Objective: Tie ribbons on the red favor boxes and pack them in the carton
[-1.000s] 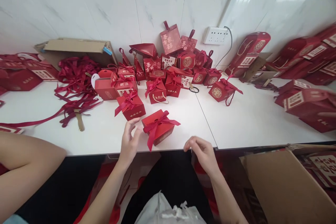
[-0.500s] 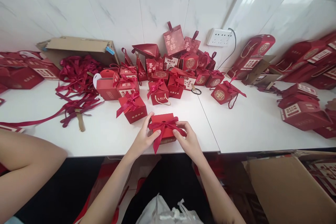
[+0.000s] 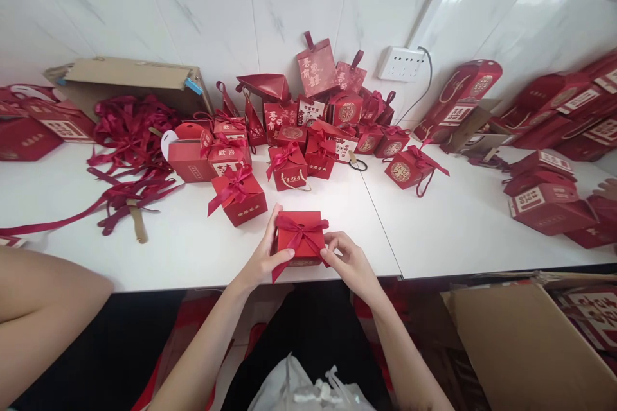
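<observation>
A small red gift box point(image 3: 289, 241) sits near the front edge of the white table, a dark red ribbon point(image 3: 303, 228) tied in a bow across its top. My left hand point(image 3: 264, 258) is closed around the box's left side, thumb lying over the lower left ribbon tail. At the right side, my right hand point(image 3: 348, 260) pinches the ribbon's right tail between thumb and fingers. Just behind stands another red box with a bow point(image 3: 240, 196). A box with a gold cord handle point(image 3: 288, 167) is beside that one.
Several red gift boxes point(image 3: 347, 112) crowd against the tiled wall. Loose ribbons point(image 3: 132, 135) spill from a cardboard box point(image 3: 135, 74) at left. A person's arm point(image 3: 53, 302) rests at the left edge; another hand point(image 3: 608, 187) shows at far right. An open carton point(image 3: 520, 334) stands below, right.
My right hand has shifted slightly right and down, from the bow's right loop to the ribbon's tail at the box's side. My left hand still holds the box. The view has turned slightly.
</observation>
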Tool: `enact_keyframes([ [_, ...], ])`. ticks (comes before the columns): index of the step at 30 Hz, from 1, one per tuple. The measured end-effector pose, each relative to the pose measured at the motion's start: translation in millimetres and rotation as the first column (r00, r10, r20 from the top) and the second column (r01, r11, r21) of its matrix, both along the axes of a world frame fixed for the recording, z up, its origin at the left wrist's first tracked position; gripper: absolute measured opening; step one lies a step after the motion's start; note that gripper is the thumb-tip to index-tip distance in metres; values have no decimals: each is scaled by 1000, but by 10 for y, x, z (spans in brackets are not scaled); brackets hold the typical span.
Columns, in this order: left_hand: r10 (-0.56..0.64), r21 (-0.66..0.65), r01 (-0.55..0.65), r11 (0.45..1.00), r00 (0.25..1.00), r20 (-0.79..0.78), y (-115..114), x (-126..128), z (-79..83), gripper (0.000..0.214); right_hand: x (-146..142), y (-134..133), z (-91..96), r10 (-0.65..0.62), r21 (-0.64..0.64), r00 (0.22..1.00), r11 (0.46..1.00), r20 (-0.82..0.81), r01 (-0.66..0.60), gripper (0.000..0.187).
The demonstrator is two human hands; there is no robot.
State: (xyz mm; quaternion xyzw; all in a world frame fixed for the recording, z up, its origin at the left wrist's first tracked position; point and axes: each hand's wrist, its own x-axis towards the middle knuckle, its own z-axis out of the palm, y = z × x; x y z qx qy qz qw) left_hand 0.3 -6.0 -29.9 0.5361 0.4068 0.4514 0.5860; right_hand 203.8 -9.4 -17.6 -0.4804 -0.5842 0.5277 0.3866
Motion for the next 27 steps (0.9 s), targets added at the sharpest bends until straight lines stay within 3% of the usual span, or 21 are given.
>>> enact_keyframes([
  [4,-13,13,13,1000,1000,25,18,-18,-19,96,138,44,-28,96,51,995,994,-29,-94,27],
  [5,-20,17,20,1000,1000,17,21,-19,-15,96,167,69,-25,96,87,995,992,-5,-96,36],
  [7,-37,24,37,999,999,1,28,-23,-9,96,202,130,-18,115,157,990,980,80,-126,76],
  [9,-41,34,41,999,999,-17,32,-27,-16,96,196,191,-21,188,160,967,963,169,-215,102],
  [12,-30,53,33,998,998,-52,20,-42,-45,97,127,237,-51,269,132,940,945,209,-300,105],
  [16,-41,73,50,996,992,-122,-62,-100,-28,110,12,204,-78,241,165,955,949,175,-270,102],
  [18,-4,87,21,996,981,-194,-150,-173,15,114,-32,199,-55,285,154,948,940,140,-305,106],
  [22,176,153,-131,979,927,-330,-419,-489,43,105,-147,349,63,513,144,857,846,46,-514,128],
  [23,235,169,-187,968,911,-339,-493,-602,29,103,-202,421,98,520,153,854,842,30,-518,123],
  [25,405,209,-353,912,860,-312,-624,-842,4,100,-365,577,163,413,170,909,893,52,-416,92],
  [27,634,263,-578,772,730,-257,-709,-1053,16,101,-605,708,215,243,218,957,936,159,-275,64],
])
